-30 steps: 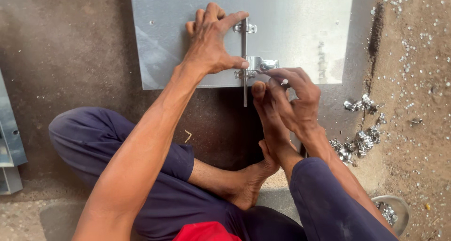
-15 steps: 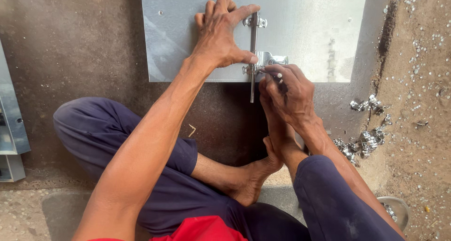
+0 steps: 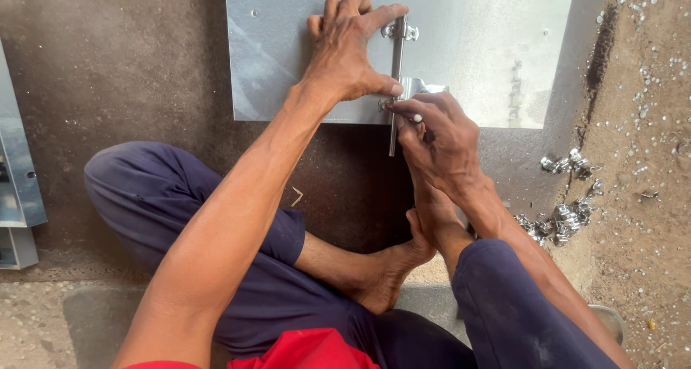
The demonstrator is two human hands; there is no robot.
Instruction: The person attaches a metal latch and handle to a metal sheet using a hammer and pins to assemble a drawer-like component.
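At the far left edge a grey metal panel (image 3: pixel 18 175) lies on the dark floor. The person sits on the ground in dark blue trousers, one bare foot (image 3: pixel 392 268) tucked in near the middle.

The left arm reaches forward and up from the lower left, nearly straight, to the metal sheet (image 3: pixel 489 52) lying flat ahead. The left hand (image 3: pixel 345 52) rests palm down on the sheet, fingers spread and pointing away from the body, the thumb stretched sideways so that its tip presses against the metal rod (image 3: pixel 396 81). The rod runs up and down across the sheet's near edge, passing through a small clamp (image 3: pixel 400 29) at its upper end and sticking out past the edge below.

Just to the right, the right hand (image 3: pixel 443 142) comes in with the wrist bent. Its fingers are curled tightly, pinching a small screw (image 3: pixel 417 118) beside the rod at the sheet's near edge.

Further right, a pile of shiny metal fittings (image 3: pixel 565 214) lies on the sandy ground, well apart from both hands.
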